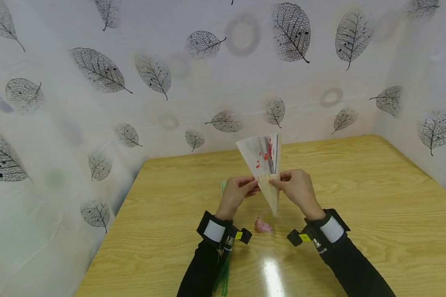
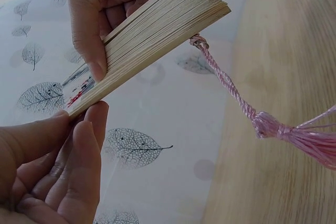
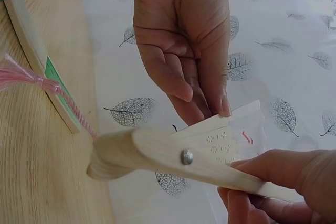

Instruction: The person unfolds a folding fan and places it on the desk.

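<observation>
A folding fan (image 1: pixel 262 159) is partly spread above the table, its pale paper marked with red and grey. My left hand (image 1: pixel 238 193) pinches the fan's left edge between thumb and fingers. On the other side, my right hand (image 1: pixel 296 187) grips the stacked wooden ribs (image 2: pixel 168 35), thumb across them. A metal rivet (image 3: pixel 187 156) joins the ribs at the lower end, which points down toward me. From that end hangs a pink tassel (image 2: pixel 278 129) on a twisted cord.
A second fan (image 3: pixel 39 51), folded, with a green part, lies on the wooden table (image 1: pixel 371 185) beside my left arm. Its green tassel (image 1: pixel 223 278) shows beneath the left sleeve. A leaf-patterned sheet (image 1: pixel 208 82) covers the wall behind.
</observation>
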{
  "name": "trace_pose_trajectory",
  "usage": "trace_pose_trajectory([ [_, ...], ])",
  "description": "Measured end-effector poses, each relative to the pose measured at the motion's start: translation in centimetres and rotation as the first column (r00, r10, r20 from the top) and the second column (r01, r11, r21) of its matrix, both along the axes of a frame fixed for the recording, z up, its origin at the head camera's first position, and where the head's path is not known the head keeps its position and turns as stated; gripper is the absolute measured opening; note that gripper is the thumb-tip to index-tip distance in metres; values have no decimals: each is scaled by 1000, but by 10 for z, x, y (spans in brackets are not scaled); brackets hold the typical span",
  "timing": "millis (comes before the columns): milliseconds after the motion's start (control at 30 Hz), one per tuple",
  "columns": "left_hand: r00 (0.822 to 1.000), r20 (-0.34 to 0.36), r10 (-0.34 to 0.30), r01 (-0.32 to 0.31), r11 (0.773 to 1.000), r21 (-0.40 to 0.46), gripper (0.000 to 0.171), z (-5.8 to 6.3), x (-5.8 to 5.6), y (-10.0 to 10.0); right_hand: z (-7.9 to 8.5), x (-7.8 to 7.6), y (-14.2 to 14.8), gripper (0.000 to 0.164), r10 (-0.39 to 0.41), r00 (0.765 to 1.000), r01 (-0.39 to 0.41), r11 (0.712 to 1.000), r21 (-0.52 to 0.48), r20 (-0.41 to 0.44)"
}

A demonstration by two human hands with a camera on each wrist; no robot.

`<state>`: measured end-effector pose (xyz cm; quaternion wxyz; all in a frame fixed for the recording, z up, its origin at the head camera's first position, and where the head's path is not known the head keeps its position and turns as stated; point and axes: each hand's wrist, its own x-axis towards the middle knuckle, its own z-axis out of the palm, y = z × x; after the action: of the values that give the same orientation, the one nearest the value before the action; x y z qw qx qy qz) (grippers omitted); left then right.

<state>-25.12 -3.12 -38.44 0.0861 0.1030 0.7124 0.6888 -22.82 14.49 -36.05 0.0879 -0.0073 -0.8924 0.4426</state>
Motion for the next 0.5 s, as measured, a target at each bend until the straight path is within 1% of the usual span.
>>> trace_pose_trajectory([
  [267, 1000, -10, 23, -23, 1000, -8, 26, 2, 2, -2, 2, 0, 6, 27, -20, 1000, 20, 1000, 19, -14],
  [500, 999, -25, 21, -21, 1000, -4, 26, 0, 1, -1, 4, -1, 9, 30, -29, 1000, 29, 1000, -3, 7],
])
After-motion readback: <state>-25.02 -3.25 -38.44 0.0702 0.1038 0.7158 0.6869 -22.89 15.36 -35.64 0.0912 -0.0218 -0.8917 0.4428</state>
